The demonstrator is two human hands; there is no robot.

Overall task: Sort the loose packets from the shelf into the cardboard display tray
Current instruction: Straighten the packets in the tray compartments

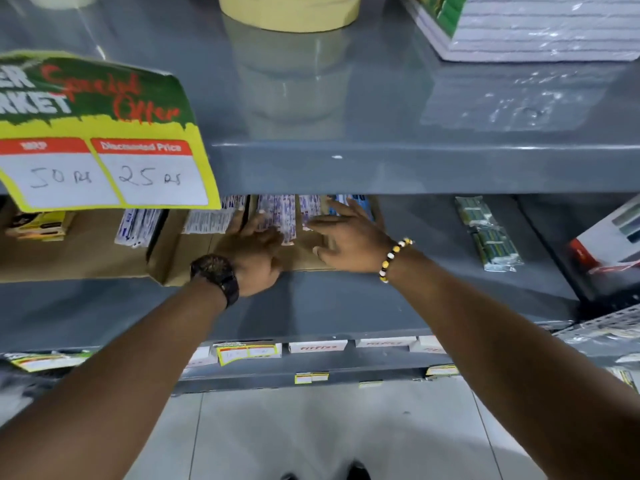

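Observation:
A brown cardboard display tray [173, 251] sits on the grey middle shelf, partly hidden under the shelf above. White-and-blue packets [277, 213] stand in a row inside it. My left hand [254, 252], with a black watch on the wrist, rests inside the tray with its fingers against the packets; whether it grips one I cannot tell. My right hand [343, 233], with a beaded bracelet, is spread open over the right end of the row, touching a blue packet [337, 206]. More white packets [136, 226] lie left of the tray.
A yellow-green "Special Offer" price sign [100, 133] hangs over the left of the shelf. Green packs [488, 233] lie to the right, and a red-white box [609, 244] at far right. A tape roll [289, 10] and stacked notebooks [540, 26] are on the upper shelf.

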